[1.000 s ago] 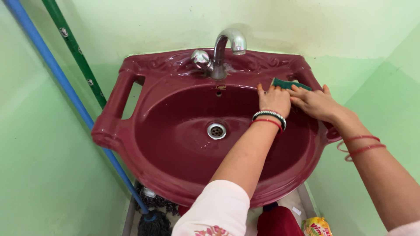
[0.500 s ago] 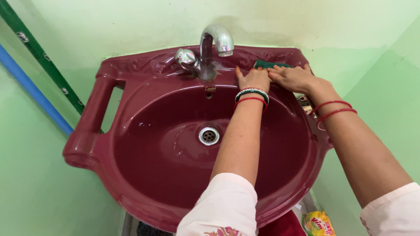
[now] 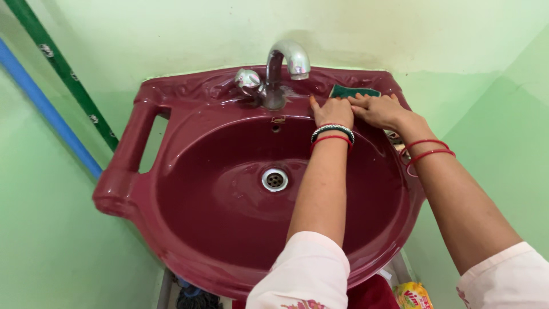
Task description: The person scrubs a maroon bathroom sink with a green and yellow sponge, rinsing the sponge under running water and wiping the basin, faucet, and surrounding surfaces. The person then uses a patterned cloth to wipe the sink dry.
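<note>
A dark red wash basin (image 3: 171,189) hangs on a green wall, with a chrome tap (image 3: 284,66) at its back rim and a metal drain (image 3: 275,179) in the bowl. A green scrub pad (image 3: 350,91) lies on the back ledge right of the tap. My right hand (image 3: 377,109) presses flat on the pad, fingers over it. Beside it, my left hand (image 3: 333,111) rests palm down on the ledge, touching the pad's near edge. Bangles ring both wrists.
A blue pole (image 3: 46,109) and a green pole (image 3: 63,71) lean on the wall at the left. Under the basin sit a yellow packet (image 3: 413,295), a red object (image 3: 374,293) and a dark mop head (image 3: 194,297).
Both hands with the pad shifted from the basin's right rim up to the back ledge near the tap. The view also moved closer to the basin.
</note>
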